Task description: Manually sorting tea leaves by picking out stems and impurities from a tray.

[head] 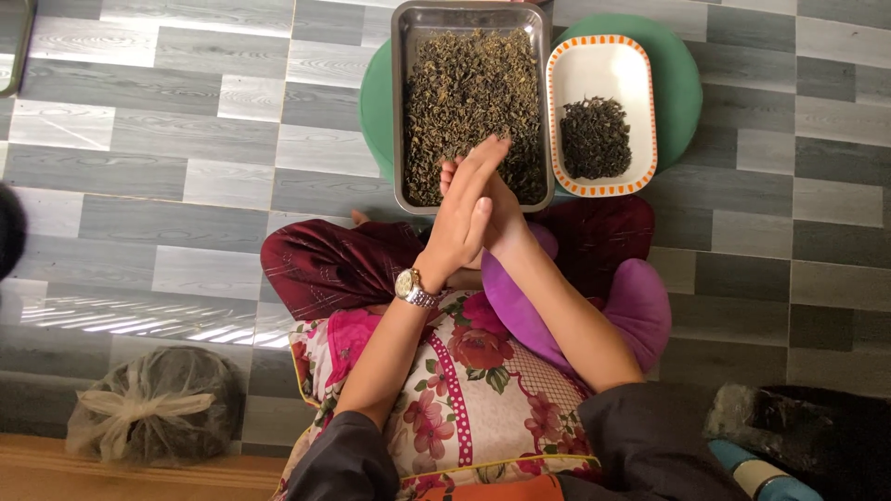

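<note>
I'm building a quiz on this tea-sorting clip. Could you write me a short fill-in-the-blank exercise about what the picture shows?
1. The left hand and right hand are pressed ____ over the near edge of the metal tray.
2. The wristwatch sits on the ____ wrist.
3. The white dish with the orange rim lies to the ____ of the metal tray.
4. The tied plastic bag rests on the ____.

Missing words: together; left; right; floor

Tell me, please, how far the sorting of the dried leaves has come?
Done: a small dark pile lies in the white dish. In hand: the left hand and right hand are pressed together over the near edge of the metal tray; what they hold is hidden. Left: the dried leaves cover nearly the whole tray.
</note>
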